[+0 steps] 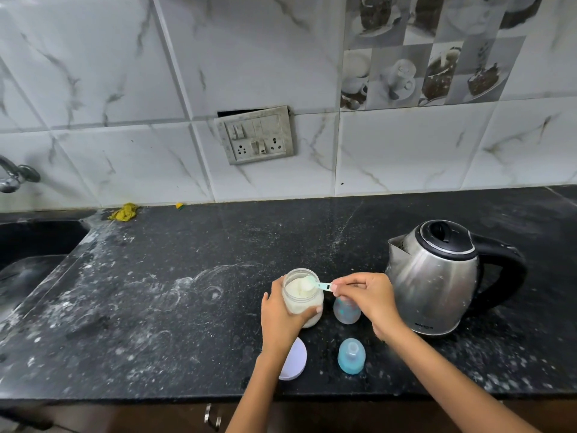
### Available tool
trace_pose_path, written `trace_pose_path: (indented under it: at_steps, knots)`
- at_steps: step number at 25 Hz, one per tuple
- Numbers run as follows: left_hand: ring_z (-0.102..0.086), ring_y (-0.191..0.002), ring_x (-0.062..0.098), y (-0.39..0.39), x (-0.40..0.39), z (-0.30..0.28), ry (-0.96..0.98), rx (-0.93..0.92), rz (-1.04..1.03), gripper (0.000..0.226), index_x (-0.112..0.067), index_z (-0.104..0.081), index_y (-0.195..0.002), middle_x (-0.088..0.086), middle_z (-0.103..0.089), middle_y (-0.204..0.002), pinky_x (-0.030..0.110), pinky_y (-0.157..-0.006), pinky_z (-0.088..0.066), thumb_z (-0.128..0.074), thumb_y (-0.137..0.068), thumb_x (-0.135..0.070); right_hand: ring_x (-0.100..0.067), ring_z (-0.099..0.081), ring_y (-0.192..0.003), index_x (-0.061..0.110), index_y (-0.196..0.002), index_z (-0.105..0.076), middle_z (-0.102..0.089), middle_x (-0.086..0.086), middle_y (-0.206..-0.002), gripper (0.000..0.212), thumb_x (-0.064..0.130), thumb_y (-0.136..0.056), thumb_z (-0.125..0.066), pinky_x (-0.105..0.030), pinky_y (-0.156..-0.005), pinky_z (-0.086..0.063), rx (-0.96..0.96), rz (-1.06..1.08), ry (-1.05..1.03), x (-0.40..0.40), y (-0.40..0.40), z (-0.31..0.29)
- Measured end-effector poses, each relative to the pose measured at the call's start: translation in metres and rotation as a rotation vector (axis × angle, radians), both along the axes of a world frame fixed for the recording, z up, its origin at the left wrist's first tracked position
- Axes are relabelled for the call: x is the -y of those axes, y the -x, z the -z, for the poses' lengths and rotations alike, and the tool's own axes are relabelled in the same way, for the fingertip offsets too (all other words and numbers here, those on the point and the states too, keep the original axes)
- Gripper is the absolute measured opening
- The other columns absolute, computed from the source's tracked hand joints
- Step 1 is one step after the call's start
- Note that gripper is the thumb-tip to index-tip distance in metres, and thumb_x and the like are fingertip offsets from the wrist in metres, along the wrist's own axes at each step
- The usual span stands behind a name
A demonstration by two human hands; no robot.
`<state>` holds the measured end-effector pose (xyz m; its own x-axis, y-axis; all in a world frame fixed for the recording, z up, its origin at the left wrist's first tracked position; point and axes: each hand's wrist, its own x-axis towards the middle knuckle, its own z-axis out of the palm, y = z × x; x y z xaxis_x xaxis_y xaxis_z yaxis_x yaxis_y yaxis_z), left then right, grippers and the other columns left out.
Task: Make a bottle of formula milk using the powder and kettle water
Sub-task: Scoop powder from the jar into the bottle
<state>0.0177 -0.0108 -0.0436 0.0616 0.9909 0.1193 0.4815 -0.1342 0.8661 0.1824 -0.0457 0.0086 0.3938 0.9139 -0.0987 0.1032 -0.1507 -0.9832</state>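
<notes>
My left hand (285,310) wraps its fingers around the clear plastic jar of white formula powder (302,296), pinning it upright on the black speckled stone counter (162,276); its round white lid (293,359) lies nearer me, partly under my wrist. Just right of the jar, the fingers of my right hand (368,296) pinch the handle of the small pale-blue plastic scoop (313,284), whose bowl sits heaped with powder at the jar's mouth. The small clear baby bottle (346,310) stands open just below that hand, its blue teat cap (351,356) apart in front. Far right stands the steel kettle with black handle (437,276), lid closed. To do this well I should level the heap against the rim, keep the scoop flat, and tip it only once it is squarely over the bottle's narrow neck.
</notes>
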Motion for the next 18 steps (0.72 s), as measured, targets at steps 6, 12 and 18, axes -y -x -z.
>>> trace_pose_path:
  at_steps: [6,12,18]
  knots:
    - [-0.037,-0.134,0.016,-0.004,0.009,-0.001,-0.061,-0.032,0.003,0.099,-0.019,-0.037,-0.138,-0.004,-0.044,-0.144,0.041,-0.112,-0.029,-0.082,-0.056,-0.052,-0.016,-0.07,-0.075,0.009,-0.077,-0.079,-0.077,-0.01,-0.077,0.011,-0.002,-0.073,-0.077,-0.026,-0.076,-0.058,-0.164,0.062,0.035,0.002,-0.002,-0.003]
    - [-0.045,-0.12,0.015,-0.042,0.05,-0.016,-0.515,0.019,-0.073,0.033,-0.013,-0.054,-0.116,0.0,-0.049,-0.129,0.029,-0.102,-0.036,-0.066,-0.086,-0.02,-0.015,-0.072,-0.073,0.003,-0.082,-0.075,-0.076,-0.009,-0.074,0.009,-0.004,-0.076,-0.075,-0.018,-0.067,-0.059,-0.298,0.233,-0.132,0.042,-0.034,-0.011]
    - [-0.023,-0.141,0.015,-0.085,0.052,-0.007,-0.113,0.054,0.21,0.06,-0.013,-0.032,-0.139,0.005,-0.026,-0.15,0.02,-0.115,-0.019,-0.063,-0.088,-0.016,-0.016,-0.073,-0.072,0.003,-0.082,-0.075,-0.077,-0.011,-0.076,0.009,-0.003,-0.076,-0.075,-0.02,-0.071,-0.06,-0.281,0.327,-0.198,0.065,-0.055,-0.01]
